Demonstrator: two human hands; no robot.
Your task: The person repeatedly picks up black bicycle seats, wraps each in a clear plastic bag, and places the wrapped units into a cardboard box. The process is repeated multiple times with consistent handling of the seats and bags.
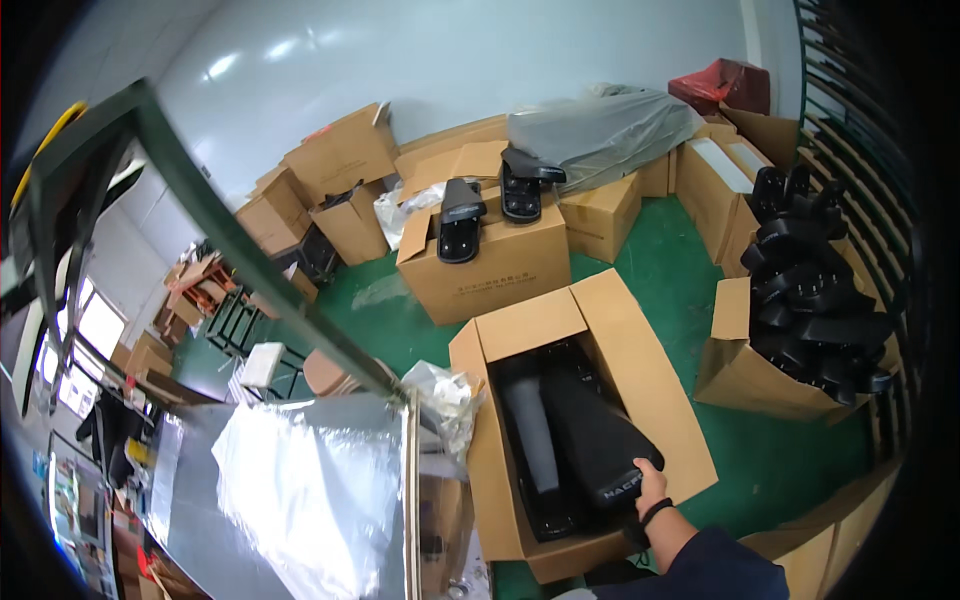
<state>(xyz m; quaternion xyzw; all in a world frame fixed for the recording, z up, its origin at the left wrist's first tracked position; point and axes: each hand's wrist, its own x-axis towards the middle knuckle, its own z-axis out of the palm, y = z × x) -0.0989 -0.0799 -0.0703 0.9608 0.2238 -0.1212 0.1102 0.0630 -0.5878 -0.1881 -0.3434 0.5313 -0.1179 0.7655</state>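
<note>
My right hand [652, 488], with a dark band at the wrist, grips the near end of a long black padded piece [598, 435]. Its thumb lies on top and the other fingers are mostly hidden. The piece has pale lettering on its rounded end and rests in an open cardboard box [528, 337] on the floor. Beside it in the box lies a second long piece, dark grey on top [533, 425]. More black parts show beneath them, too dark to make out. My left hand is out of sight.
Two black moulded pieces [461, 222] sit on a cardboard box [500, 275] farther back. Many similar black parts [810, 290] fill a box at right, near a slatted rack [850, 130]. A metal-topped table [190, 480] with shiny film [300, 490] and a green frame [215, 215] stand left.
</note>
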